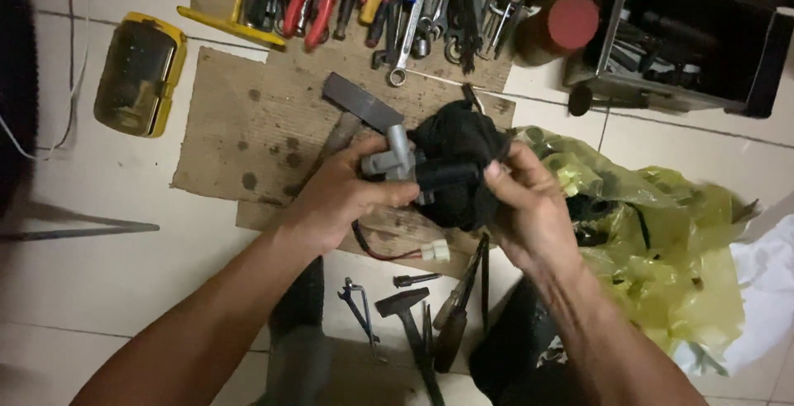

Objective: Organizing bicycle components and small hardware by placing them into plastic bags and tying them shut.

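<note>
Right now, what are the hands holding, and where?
Left hand grips a small grey part by its body; right hand pinches the black cloth wrapped around it.

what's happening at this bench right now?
A person sits over a floor workspace, both hands raised above a stained cardboard sheet. The left hand grips a small grey part with a wired white connector hanging below. The right hand presses a black cloth around it. A hammer lies on the cardboard, hand tools lie beyond, and a yellow plastic bag sits to the right.
</note>
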